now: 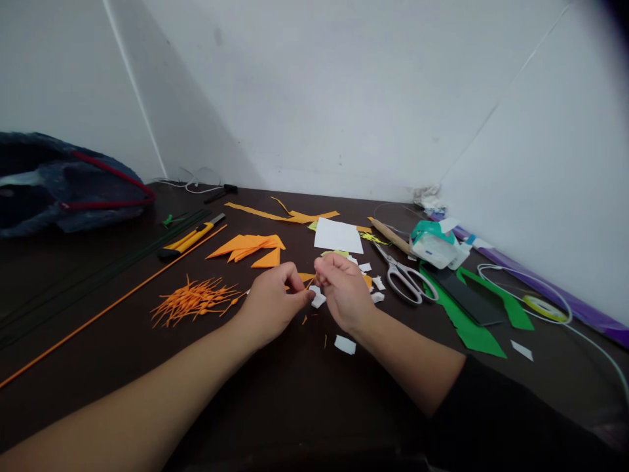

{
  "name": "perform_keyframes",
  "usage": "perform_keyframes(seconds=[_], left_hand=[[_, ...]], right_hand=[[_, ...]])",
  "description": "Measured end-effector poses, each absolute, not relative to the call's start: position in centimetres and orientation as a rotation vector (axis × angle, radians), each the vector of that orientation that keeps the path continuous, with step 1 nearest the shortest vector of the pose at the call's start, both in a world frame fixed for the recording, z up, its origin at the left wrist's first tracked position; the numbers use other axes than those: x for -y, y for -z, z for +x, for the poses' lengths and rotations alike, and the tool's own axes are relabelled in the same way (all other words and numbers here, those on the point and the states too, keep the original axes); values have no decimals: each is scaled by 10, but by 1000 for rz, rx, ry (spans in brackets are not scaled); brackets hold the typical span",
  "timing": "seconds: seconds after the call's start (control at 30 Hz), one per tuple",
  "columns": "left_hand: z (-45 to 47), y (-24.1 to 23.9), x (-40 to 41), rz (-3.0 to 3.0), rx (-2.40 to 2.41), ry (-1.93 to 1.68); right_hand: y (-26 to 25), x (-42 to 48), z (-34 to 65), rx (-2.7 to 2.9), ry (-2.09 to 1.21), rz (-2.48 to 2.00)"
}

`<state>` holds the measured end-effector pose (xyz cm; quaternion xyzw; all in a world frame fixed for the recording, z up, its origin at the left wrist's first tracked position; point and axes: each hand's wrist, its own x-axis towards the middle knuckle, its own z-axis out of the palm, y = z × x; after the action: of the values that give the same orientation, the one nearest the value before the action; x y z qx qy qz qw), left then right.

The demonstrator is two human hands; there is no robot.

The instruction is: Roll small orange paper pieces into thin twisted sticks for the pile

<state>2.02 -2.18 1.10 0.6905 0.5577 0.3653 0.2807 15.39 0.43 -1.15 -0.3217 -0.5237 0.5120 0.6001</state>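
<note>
My left hand (pixel 275 298) is over the middle of the dark table, thumb and fingers curled together in a pinch; what is between them I cannot make out. Close beside it, my right hand (pixel 346 288) is closed too, fingertips pinched on a thin orange paper strip (pixel 311 282) that shows only in part. White paper scraps (pixel 318 298) and orange paper lie under and around the hands. Left of my left hand spreads a pile of twisted orange paper pieces (pixel 196 301). Behind it are cut orange paper triangles (pixel 253 246).
Scissors (pixel 405 278) and green paper (pixel 474 337) under a black phone-like slab (pixel 464 295) lie to the right, near a tissue pack (pixel 437 246). A yellow utility knife (pixel 191 239) and a long orange stick (pixel 118 301) are left. White paper (pixel 339 236) lies behind.
</note>
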Motion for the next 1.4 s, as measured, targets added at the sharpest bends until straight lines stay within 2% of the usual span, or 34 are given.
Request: perform_keyframes(seconds=[0.2, 0.37, 0.6, 0.8, 1.0, 1.17, 1.4], left_hand=[[18, -9, 21, 1606, -1352, -998], [17, -7, 21, 1563, -1231, -1000], [19, -8, 22, 1577, -1200, -975], [18, -8, 22, 1579, -1242, -955], [17, -8, 21, 1515, -1258, -961], [17, -6, 21, 1508, -1194, -953], [16, -8, 21, 1542, -1207, -907]], right_hand=[[4, -6, 167, 1307, -1385, -728], [3, -4, 168, 1455, -1344, -684], [5, -1, 159, 1322, -1382, -727], [10, -4, 155, 1204, -1245, -825], [0, -9, 171, 1200, -1439, -748], [-4, -3, 174, 1559, -1313, -777], [-5, -7, 180, 1716, -1009, -926]])
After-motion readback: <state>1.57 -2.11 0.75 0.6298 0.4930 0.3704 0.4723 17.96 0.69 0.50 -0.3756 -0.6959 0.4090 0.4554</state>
